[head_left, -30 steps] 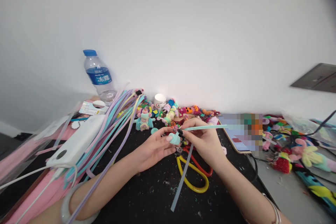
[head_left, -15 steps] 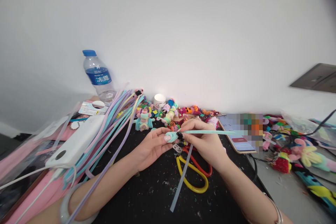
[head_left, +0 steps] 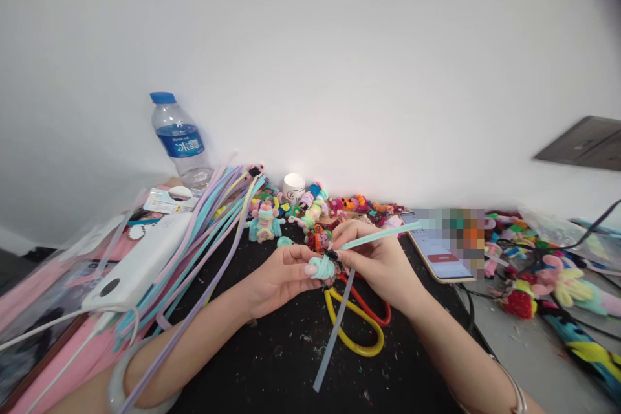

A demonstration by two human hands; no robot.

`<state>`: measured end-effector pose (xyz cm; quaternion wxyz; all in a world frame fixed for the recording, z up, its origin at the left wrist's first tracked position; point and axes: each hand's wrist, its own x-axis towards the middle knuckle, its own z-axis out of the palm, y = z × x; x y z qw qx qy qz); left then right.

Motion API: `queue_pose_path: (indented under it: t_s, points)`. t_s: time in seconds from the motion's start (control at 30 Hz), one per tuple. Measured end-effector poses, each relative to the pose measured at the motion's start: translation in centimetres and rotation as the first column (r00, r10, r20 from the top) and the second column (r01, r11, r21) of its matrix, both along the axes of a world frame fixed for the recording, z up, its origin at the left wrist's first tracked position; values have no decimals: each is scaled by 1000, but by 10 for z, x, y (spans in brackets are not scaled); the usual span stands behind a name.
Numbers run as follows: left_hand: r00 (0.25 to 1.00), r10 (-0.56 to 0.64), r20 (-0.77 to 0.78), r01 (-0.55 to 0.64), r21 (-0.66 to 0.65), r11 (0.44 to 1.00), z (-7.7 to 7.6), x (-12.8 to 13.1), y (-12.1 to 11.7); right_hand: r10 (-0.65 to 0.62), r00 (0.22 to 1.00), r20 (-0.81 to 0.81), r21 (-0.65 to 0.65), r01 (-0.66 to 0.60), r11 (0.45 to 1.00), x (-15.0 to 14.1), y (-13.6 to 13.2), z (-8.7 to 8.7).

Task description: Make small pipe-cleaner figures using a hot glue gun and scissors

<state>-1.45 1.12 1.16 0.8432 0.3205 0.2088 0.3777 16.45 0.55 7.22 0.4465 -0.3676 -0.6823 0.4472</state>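
Between thumb and fingers, my left hand [head_left: 286, 275] pinches a small coiled piece of mint-green pipe cleaner [head_left: 321, 267]. My right hand [head_left: 376, 259] is closed beside it, its dark-nailed thumb and finger gripping the pipe cleaner where it leaves the coil. The loose mint end [head_left: 383, 234] sticks out to the right and slightly up. Just below my hands lie scissors with a yellow and a red handle loop [head_left: 361, 350]; their blades are mostly hidden under my hands. A translucent glue stick [head_left: 334, 333] crosses the yellow loop.
Pastel pipe cleaners [head_left: 204, 252] are heaped at the left with a white power bank [head_left: 140, 259]. Behind them stands a water bottle [head_left: 178, 139]. A bear-like figure [head_left: 265, 223] and a white paper cup [head_left: 294, 188] are at the back. On the right are a phone [head_left: 436, 257] and fuzzy figures [head_left: 557, 281].
The coiled piece has tilted and dropped slightly, showing more of its wraps. The loose end, level before, now slants up to the right.
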Motion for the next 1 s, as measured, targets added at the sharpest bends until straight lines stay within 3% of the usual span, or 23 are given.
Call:
queue_pose_path:
  t_s: [0.33, 0.5, 0.67, 1.0]
  points:
    - [995, -93, -20, 94, 49, 994, 0, -1, -2, 51, 999, 19, -54, -50, 997, 1, 2, -1]
    - [998, -67, -10, 68, 58, 996, -1, 0, 0, 28, 995, 93, -91, -19, 996, 2, 0, 6]
    - [998, -47, -28, 48, 37, 998, -4, 1, 1, 0, 978, 210, -43, 9, 999, 2, 0, 10]
    - [996, 40, -78, -39, 18, 999, -2, 4, 1, 0, 979, 202, -41, 9, 999, 1, 1, -1]
